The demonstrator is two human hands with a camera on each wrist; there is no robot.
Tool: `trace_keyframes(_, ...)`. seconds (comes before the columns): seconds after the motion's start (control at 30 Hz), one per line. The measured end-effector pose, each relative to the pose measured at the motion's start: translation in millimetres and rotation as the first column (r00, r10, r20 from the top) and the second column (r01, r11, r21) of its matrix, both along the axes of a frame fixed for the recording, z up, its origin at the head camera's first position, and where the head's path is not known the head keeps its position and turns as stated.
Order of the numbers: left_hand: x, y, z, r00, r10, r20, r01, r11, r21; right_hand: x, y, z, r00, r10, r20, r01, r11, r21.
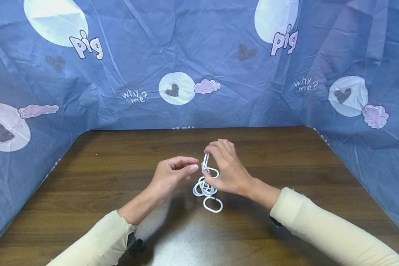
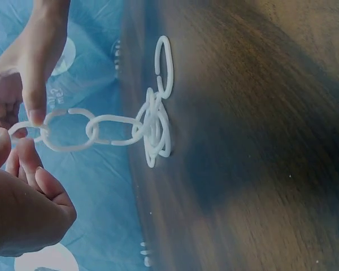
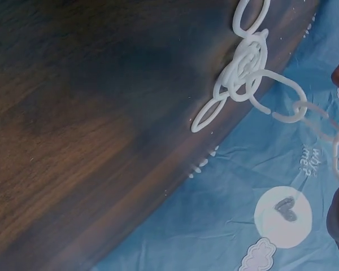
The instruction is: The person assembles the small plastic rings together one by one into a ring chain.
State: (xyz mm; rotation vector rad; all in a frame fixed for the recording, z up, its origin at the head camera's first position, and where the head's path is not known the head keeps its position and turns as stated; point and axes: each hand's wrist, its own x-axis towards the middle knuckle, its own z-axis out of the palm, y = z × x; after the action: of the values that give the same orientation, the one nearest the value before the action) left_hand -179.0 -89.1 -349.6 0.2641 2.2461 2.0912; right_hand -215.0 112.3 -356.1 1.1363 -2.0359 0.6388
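Note:
A white chain of oval plastic links (image 1: pixel 212 172) hangs from my right hand (image 1: pixel 228 168), whose thumb and fingers pinch its upper end. Below, the rest of the chain lies heaped on the table as a pile of overlapping links (image 1: pixel 206 187). Just left of the raised links is my left hand (image 1: pixel 173 173), thumb and fingers bent toward each other with a gap between them and nothing held. In the left wrist view, the left fingertips (image 2: pixel 31 158) come close to the top link (image 2: pixel 24 126); contact cannot be told. Small gaps show in some links.
One oval link (image 1: pixel 213 204) lies at the near side of the pile; whether it is joined to it is unclear. The brown wooden table (image 1: pixel 119 159) extends to a blue printed cloth (image 1: pixel 199 44) at the back and sides.

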Motion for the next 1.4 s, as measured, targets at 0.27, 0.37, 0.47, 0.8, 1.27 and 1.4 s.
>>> trace_keyframes(0.27, -0.8, 5.5, -1.2, 0.999, -0.028, -0.016, 0.028, 1.0, -0.007, 5.9, -7.0, -1.9, 0.999, 0.023, -0.035, -0.019, 0.994, 0.108)
trace_keyframes(0.37, -0.6, 6.8, -1.7, 1.0, -0.024, -0.005, 0.024, 0.999, -0.028, 8.0, -8.3, -1.4, 0.999, 0.02, -0.033, -0.015, 0.992, 0.128)
trace_keyframes(0.47, 0.2, 7.5, -1.5, 1.0, -0.012, -0.003, 0.012, 0.999, -0.043, 8.6, -7.9, -0.4, 1.0, 0.019, -0.017, -0.017, 0.989, 0.146)
trace_keyframes(0.8, 0.1, 4.4, -2.0, 0.994, 0.106, 0.01, -0.104, 0.985, -0.139, 5.9, 9.3, 2.7, 0.998, -0.005, 0.06, -0.004, 0.991, 0.137)
trace_keyframes(1.27, -2.6, 0.7, -0.2, 0.978, 0.202, 0.046, -0.193, 0.971, -0.14, 11.9, 29.7, -6.9, 0.994, 0.045, 0.1, -0.062, 0.982, 0.181)
trace_keyframes(1.4, -2.8, -0.5, -0.4, 0.976, 0.213, 0.051, -0.205, 0.97, -0.13, 12.8, 33.3, -11.5, 0.99, 0.058, 0.127, -0.086, 0.971, 0.224)
